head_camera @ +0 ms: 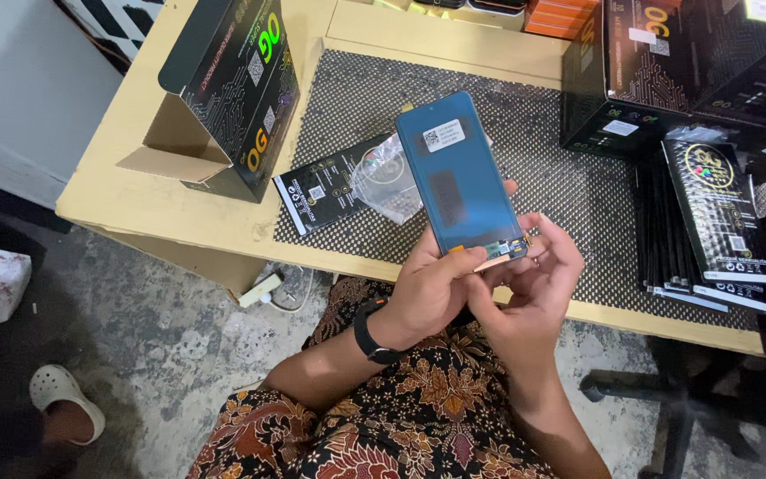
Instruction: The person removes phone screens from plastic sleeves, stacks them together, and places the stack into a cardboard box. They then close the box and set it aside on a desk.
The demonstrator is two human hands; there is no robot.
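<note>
- Flat blue rectangular phone screen panel [460, 177] is held up over the desk edge, tilted, back side to camera. A white sticker sits near its top; print too small to make out.
- Left hand [432, 288] is closed around the panel's lower end from below and the left. Its palm is turned away, so the contact under the panel is hidden.
- Right hand [538, 279] is curled at the panel's bottom right corner, fingertips pinching the small dark strip [503, 251] there. Exactly which fingers touch is hard to tell.
- Black wristband [371, 337] on the left wrist; its face is not visible.
- Light wooden desk [135, 191] carries a black dotted mesh mat [543, 142]. The panel hovers above the mat, not touching it.
- Clear crumpled plastic bag [383, 182] lies on a flat black printed packet [321, 191] on the mat; the panel covers the bag's right part.
- Open black cardboard box [232, 93] stands at the desk's left, flap open; the inside is mostly out of sight.
- Stack of black flat packets [711, 231] at right, near the desk edge; count unclear.
- More black boxes [667, 62] top right, cut off by the frame.
- White clog [59, 395] on the grey floor at lower left belongs to another person, mostly cut off.
</note>
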